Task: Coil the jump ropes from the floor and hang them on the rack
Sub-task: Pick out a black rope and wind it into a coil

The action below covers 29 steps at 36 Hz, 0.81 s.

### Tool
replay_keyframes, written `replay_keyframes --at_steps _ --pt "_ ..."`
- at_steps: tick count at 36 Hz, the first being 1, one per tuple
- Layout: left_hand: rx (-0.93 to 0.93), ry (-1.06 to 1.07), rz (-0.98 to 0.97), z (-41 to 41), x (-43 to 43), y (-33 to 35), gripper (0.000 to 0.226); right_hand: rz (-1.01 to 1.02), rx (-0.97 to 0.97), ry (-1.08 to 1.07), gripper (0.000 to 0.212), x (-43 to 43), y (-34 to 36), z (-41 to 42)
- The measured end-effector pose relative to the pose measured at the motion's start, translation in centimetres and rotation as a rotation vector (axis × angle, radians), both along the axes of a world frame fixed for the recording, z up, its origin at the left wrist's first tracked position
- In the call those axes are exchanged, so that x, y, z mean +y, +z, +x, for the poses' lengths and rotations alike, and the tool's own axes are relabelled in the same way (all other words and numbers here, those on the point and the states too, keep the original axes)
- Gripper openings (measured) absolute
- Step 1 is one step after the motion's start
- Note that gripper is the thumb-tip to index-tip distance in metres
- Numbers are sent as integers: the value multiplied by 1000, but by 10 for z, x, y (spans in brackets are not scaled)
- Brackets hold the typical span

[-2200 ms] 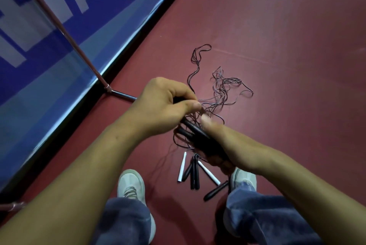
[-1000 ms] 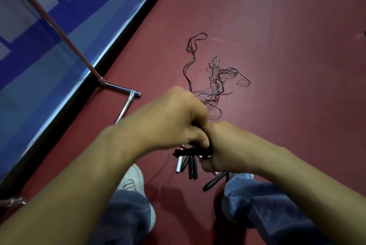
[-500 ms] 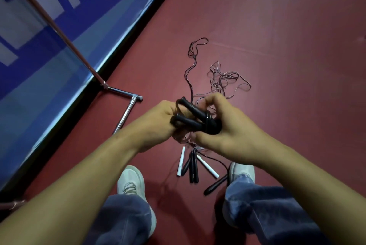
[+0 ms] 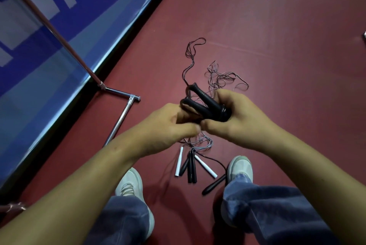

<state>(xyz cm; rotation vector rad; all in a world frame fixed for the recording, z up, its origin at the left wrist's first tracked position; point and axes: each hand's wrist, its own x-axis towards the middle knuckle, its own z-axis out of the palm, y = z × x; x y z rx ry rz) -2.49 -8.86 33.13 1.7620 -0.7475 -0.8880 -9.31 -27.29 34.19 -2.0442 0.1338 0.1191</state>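
Held above the red floor [image 4: 287, 56], a pair of black handles [image 4: 206, 104] lies in the curled fingers of the right hand [image 4: 237, 118], while the left hand [image 4: 170, 126] pinches the same pair from the left. Tangled cords [image 4: 219, 78] lie beyond the hands. Loose handles [image 4: 190, 165] lie between the shoes, with the rack base [image 4: 122, 114] at left.
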Motion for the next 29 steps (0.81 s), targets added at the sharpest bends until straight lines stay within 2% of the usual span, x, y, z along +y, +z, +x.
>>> replay_keyframes --at_steps 3,6,10,15,20,26,29 --pt "-14 51 -46 -2 -3 0 30 54 -10 -2 33 -2 3 0" --pt "-68 132 -22 -3 -5 -3 43 74 -25 27 33 0 6 -2" --pt "-143 223 9 -8 -11 2 45 80 -6 41 32 3 6 -3" --pt "-173 252 99 -7 -14 0 57 -128 -27 20 30 4 -2 -4" --pt "-126 318 148 -9 -21 1 60 -247 -21 -56 44 9 -1 -3" --pt "-105 372 186 -16 -26 5 62 -553 -39 -61 30 9 -2 4" --pt "-166 264 277 -18 -24 2 62 -627 -24 -61 29 6 -6 7"
